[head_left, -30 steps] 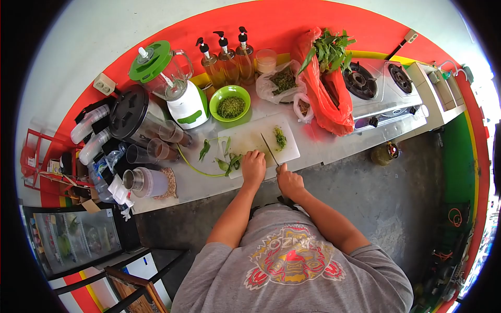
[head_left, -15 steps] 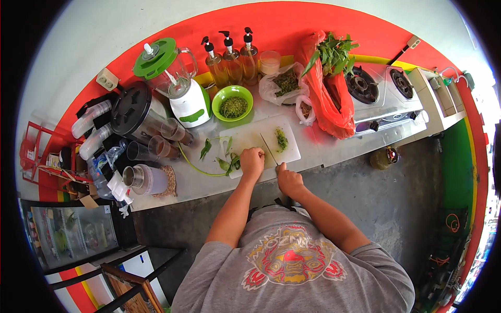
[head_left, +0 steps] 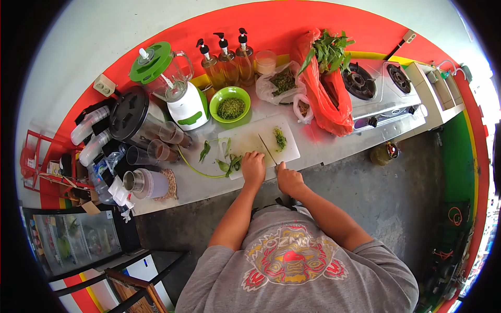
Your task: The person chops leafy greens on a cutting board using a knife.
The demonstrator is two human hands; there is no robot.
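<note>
A white cutting board (head_left: 242, 138) lies on the metal counter. My right hand (head_left: 290, 181) is closed around the handle of a knife (head_left: 268, 149), whose blade points away from me across the board. Chopped greens (head_left: 280, 139) sit in a small pile right of the blade. Left of the knife, my left hand (head_left: 253, 168) rests on the near part of the board with its fingers bent down; what lies under them is hidden. Green leaves (head_left: 229, 165) are beside that hand, at the board's left edge, with a long green stem (head_left: 197, 169) curving away on the counter.
Behind the board stand a green bowl (head_left: 230, 106) of chopped greens, a blender (head_left: 185, 101) and several pump bottles (head_left: 228, 65). A red bag (head_left: 331, 107) with leafy stems is beside a gas stove (head_left: 383, 96). Cups (head_left: 160, 150) and a jug (head_left: 148, 182) stand to the left.
My left hand has turned slightly and its fingers reach a little farther forward over the board. The knife stays in my right hand in nearly the same place. The view has shifted slightly.
</note>
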